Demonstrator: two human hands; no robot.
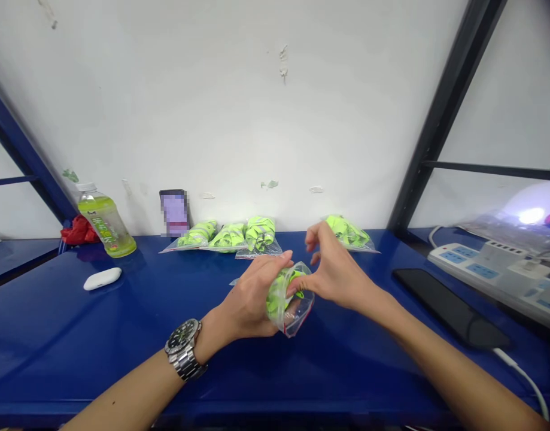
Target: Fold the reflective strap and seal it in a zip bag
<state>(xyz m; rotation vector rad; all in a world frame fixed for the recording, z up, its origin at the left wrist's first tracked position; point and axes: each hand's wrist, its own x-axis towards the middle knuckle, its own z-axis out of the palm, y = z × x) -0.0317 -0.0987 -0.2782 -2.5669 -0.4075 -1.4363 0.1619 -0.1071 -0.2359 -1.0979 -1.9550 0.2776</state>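
Note:
My left hand (pixel 250 296), a steel watch on its wrist, is wrapped round a clear zip bag (pixel 300 323) above the table. Bunched inside the bag is neon yellow-green fabric (pixel 276 297). The bag's mouth gapes toward the right, with a red strip along its edge. My right hand (pixel 335 269) has its thumb in the mouth, pressing on the fabric. The other fingers of that hand are curled and apart from the thumb, outside the bag, with nothing between them.
Against the wall lie several filled bags (pixel 230 236), and another filled bag (pixel 346 232) farther right. A phone (pixel 175 211) leans there beside a drink bottle (pixel 105 221). A white case (pixel 103 279) lies left; a black phone (pixel 449 306) and power strip (pixel 494 272) lie right.

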